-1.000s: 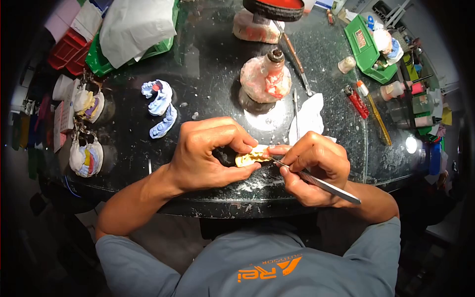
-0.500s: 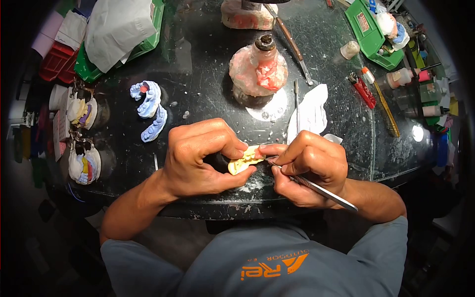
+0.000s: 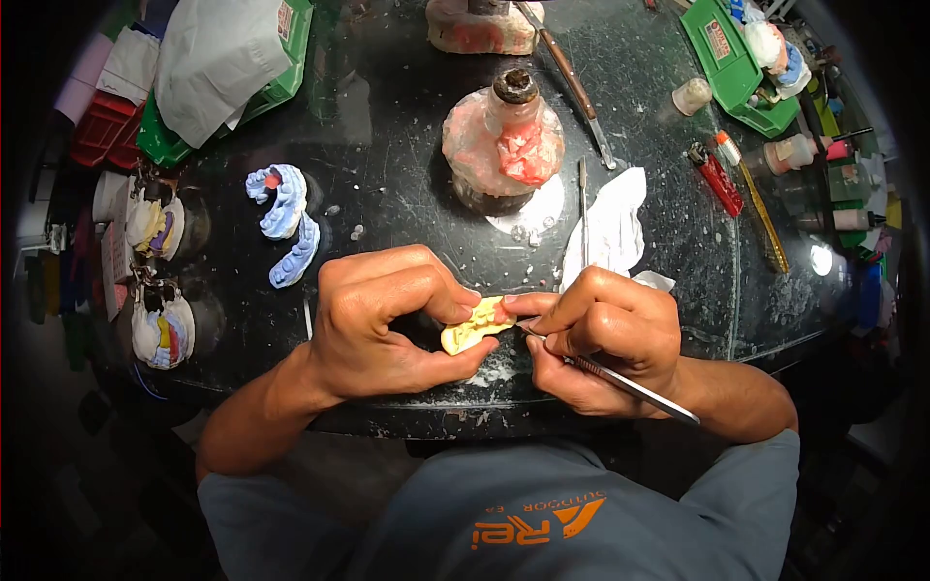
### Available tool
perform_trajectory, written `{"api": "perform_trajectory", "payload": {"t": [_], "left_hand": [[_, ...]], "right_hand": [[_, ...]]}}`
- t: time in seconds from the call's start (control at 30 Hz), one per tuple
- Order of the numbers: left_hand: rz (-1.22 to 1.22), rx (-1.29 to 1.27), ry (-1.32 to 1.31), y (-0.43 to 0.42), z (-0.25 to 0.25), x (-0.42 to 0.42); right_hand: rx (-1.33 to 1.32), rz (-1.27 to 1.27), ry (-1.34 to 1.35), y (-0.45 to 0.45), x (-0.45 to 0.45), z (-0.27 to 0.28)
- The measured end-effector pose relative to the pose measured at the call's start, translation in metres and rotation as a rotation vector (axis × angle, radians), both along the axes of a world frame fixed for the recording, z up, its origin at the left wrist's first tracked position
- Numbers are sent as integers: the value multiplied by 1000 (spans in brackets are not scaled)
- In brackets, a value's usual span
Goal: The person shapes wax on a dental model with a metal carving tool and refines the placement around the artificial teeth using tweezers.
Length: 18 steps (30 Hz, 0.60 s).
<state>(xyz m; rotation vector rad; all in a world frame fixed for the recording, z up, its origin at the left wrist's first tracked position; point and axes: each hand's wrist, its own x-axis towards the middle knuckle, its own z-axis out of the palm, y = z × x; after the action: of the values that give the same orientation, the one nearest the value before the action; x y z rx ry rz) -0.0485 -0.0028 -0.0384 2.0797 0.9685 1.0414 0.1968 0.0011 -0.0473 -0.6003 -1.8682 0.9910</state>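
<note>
Between the thumb and fingers of my left hand (image 3: 392, 320) is a yellow dental model (image 3: 467, 336), held just above the table's near edge. My right hand (image 3: 615, 339) grips a slim metal carving tool (image 3: 635, 387) like a pen. The tool's tip lies at the right end of the model, touching or very close to it. A fingertip of my right hand rests against the model's upper right side. My fingers cover part of the model.
An alcohol burner (image 3: 513, 136) caked in pink wax stands ahead. Blue dental models (image 3: 281, 208) lie left, near mounted models (image 3: 162, 324). A wax knife (image 3: 572, 82), a thin instrument (image 3: 583, 213), white tissue (image 3: 615, 223), a red knife (image 3: 717, 179) and green boxes (image 3: 722, 58) lie around.
The view has shifted slightly, so things on the table appear a little lower. Both hands keep their grips, with the tool tip still at the model's right end.
</note>
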Motion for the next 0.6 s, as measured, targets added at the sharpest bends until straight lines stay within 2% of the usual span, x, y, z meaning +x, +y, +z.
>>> {"api": "perform_trajectory", "payload": {"t": [0.6], "left_hand": [[-21, 63, 39, 1, -2, 1]], "right_hand": [[30, 61, -44, 3, 0, 2]]}}
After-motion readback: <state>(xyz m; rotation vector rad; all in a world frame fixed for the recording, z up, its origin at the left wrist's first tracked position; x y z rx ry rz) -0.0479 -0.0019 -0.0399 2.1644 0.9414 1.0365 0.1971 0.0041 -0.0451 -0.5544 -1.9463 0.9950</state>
